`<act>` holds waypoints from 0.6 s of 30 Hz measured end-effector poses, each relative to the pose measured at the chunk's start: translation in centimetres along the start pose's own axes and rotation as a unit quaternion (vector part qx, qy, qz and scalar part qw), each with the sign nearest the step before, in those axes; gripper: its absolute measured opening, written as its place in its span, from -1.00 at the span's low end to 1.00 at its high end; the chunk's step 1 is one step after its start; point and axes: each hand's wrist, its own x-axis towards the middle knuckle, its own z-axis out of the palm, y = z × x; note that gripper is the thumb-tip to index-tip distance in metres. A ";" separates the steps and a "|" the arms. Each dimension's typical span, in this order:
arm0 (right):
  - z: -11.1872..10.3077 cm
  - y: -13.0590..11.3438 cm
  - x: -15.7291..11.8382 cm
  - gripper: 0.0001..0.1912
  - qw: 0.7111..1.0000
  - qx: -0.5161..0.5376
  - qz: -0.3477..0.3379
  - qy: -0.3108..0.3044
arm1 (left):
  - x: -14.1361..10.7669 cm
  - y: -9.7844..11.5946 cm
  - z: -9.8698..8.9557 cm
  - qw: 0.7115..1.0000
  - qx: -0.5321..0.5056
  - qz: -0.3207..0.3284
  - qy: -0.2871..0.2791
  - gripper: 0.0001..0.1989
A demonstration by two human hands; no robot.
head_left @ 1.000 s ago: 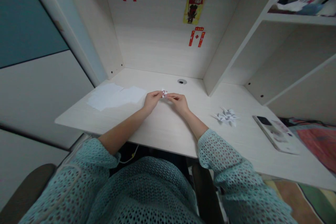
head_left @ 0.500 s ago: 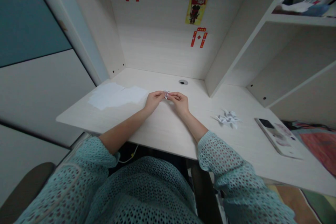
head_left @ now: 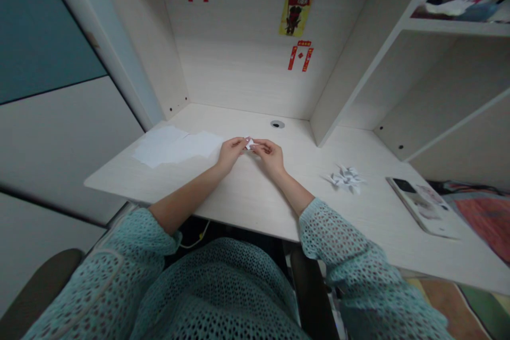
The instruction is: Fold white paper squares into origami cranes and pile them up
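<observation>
Between my fingertips is a small folded piece of white paper (head_left: 249, 144), above the middle of the desk. My left hand (head_left: 231, 153) pinches its left side, thumb and fingers closed. From the other side my right hand (head_left: 270, 156) grips it, also closed, and its fingers cover part of the folds. To the right on the desk lies a little pile of folded white paper figures (head_left: 346, 178) with pointed tips. Flat white paper sheets (head_left: 171, 144) lie overlapping on the left.
A phone-like white device (head_left: 422, 207) lies on the desk (head_left: 239, 196) at the right. Behind my hands is a round cable hole (head_left: 277, 124). An upright panel (head_left: 342, 85) divides the desk's back, and red cloth (head_left: 482, 218) lies at the far right.
The small paper piece has turned between my fingers and now shows a flatter white face. Both hands have shifted slightly left in the view.
</observation>
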 end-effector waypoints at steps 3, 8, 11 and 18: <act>-0.2 0.1 0.3 -0.69 1.000 -0.013 -0.016 0.000 | 0.0 0.0 -0.1 1.000 -0.013 -0.007 -0.021 -0.61; -0.4 -0.3 0.3 -0.72 0.999 -0.023 -0.027 -0.005 | 0.0 0.0 -0.2 0.999 -0.021 -0.013 -0.025 -0.61; -0.1 -0.5 0.1 -0.67 1.000 0.002 -0.006 -0.008 | 0.0 0.1 -0.2 0.999 -0.026 -0.020 -0.015 -0.63; 0.1 0.1 0.2 -0.59 0.995 0.032 0.095 0.030 | -0.1 0.5 0.0 1.000 -0.024 -0.013 -0.012 -0.59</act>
